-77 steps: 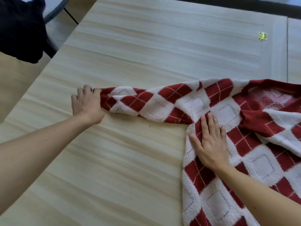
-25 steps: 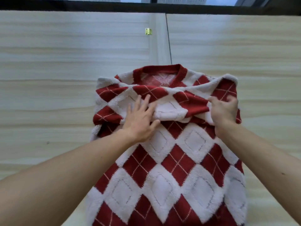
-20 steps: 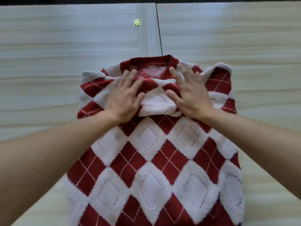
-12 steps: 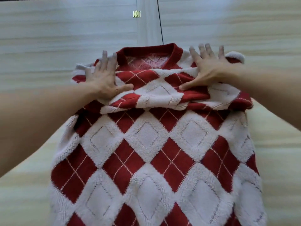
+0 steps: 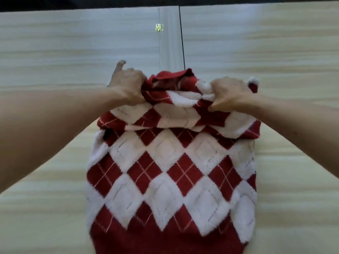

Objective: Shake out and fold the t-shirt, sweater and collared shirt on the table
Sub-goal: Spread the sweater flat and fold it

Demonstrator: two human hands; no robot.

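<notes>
Where the pale wood-grain table [image 5: 55, 52] fills the view, two leaves meet at a dark seam running away from the person, and everything listed rests on it.

Sweater [image 5: 172, 180]: red and white argyle knit, lying flat at centre, hem toward the person, sleeves crossed over the chest in a thick band. Its far end, with the red ribbed collar [image 5: 170, 75], is bunched and raised off the surface.

Left hand [image 5: 128, 85]: closed on the left shoulder of the knit beside the collar, one finger sticking up free.

Right hand [image 5: 227, 94]: fisted on the right shoulder, gathering white pile.

Hinge [image 5: 159, 27]: small, brass, on the seam, well beyond the garment.

Step in hand, by judgement: the lengthwise fold of the sweater, top half about to come over the lower. The next move calls for both grips to travel level toward the hem, sleeves trapped inside, edges matched. T-shirt and collared shirt: not in view.
</notes>
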